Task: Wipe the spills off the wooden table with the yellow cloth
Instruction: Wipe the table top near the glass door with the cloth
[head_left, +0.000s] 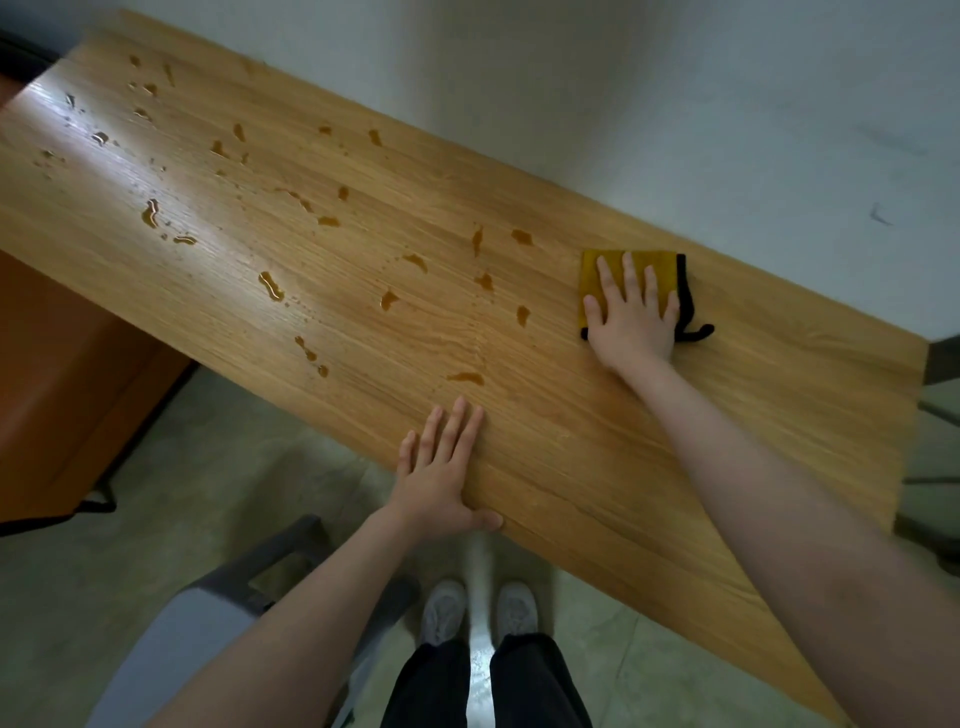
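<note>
A long wooden table (597, 457) runs from upper left to lower right. Several amber spills dot its top, such as one (271, 286) near the front edge and one (521, 237) just left of the cloth. The folded yellow cloth (605, 262) with a black edge lies flat near the table's far edge. My right hand (631, 317) presses flat on it, fingers spread. My left hand (441, 473) rests flat on the table's front edge, thumb along the rim, holding nothing.
A white wall (623, 93) runs behind the table. An orange-brown cabinet (67, 364) stands to the left. A grey and white chair (208, 623) sits at lower left beside my legs. The floor is pale tile.
</note>
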